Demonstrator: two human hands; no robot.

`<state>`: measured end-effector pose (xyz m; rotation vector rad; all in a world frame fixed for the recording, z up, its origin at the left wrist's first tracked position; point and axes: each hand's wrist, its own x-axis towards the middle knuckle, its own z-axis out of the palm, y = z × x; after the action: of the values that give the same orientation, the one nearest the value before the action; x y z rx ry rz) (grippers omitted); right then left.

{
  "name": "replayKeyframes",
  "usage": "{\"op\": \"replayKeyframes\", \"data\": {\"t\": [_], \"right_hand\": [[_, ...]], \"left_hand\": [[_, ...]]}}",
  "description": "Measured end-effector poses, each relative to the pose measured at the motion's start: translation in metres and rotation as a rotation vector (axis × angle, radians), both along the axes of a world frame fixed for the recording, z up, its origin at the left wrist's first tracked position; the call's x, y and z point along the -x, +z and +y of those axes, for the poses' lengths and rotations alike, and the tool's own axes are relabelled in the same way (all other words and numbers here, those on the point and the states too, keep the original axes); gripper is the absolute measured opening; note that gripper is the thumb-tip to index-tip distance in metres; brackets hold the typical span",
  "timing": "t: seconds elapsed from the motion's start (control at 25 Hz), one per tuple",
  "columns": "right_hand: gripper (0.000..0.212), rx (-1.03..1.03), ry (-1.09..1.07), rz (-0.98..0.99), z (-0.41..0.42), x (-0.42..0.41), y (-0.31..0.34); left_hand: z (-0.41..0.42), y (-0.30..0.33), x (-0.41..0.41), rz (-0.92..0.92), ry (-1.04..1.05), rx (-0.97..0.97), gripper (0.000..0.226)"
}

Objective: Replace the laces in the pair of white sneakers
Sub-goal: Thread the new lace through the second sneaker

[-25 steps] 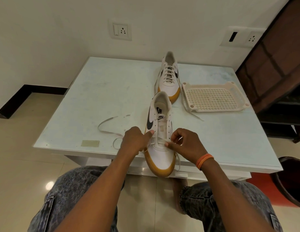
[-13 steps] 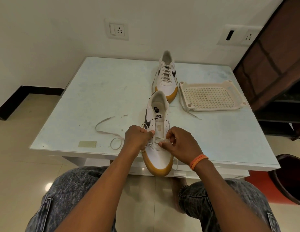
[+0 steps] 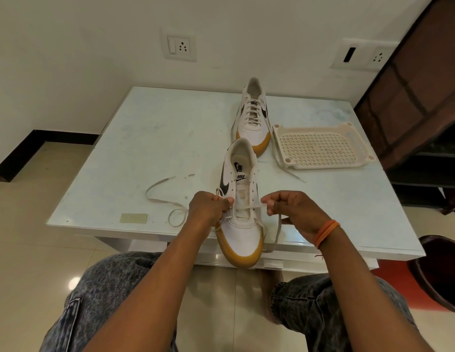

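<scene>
Pale glass-topped table [image 3: 150, 148] against a cream wall [image 3: 69, 59], tiled floor, left hand [image 3: 208, 208] and right hand [image 3: 295, 212] each pinching a lace [image 3: 249, 207] across the near sneaker [image 3: 243, 224], second sneaker [image 3: 251, 120] beside a tray [image 3: 320, 148]

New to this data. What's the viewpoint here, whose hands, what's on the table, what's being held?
There is no robot. One wide-angle camera on a person's head looks down at their own bare hands.

On the pale table the near sneaker has lacing only at its lowest eyelets. The left hand and right hand each pinch part of its lace, stretched across the shoe. Farther back stand a fully laced sneaker and a perforated plastic tray. A loose lace lies left of the hands.
</scene>
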<state>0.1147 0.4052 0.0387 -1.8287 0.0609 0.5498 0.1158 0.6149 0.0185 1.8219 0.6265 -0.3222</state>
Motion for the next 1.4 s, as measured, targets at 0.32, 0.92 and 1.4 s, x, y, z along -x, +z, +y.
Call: {"op": "replayKeyframes", "data": {"t": [0.32,0.92,1.4], "right_hand": [[0.033,0.644,-0.166,-0.114,-0.047,-0.018,-0.020],[0.076,0.780,0.260,-0.843,0.026,-0.017,-0.032],[0.085,0.517,0.177,-0.631,0.009,-0.028,-0.042]], "left_hand": [[0.003,0.002,0.003,0.013,0.027,0.059,0.025],[0.006,0.008,-0.001,-0.102,0.025,-0.009,0.023],[0.031,0.023,-0.018,0.285,-0.342,-0.308,0.060]]}}
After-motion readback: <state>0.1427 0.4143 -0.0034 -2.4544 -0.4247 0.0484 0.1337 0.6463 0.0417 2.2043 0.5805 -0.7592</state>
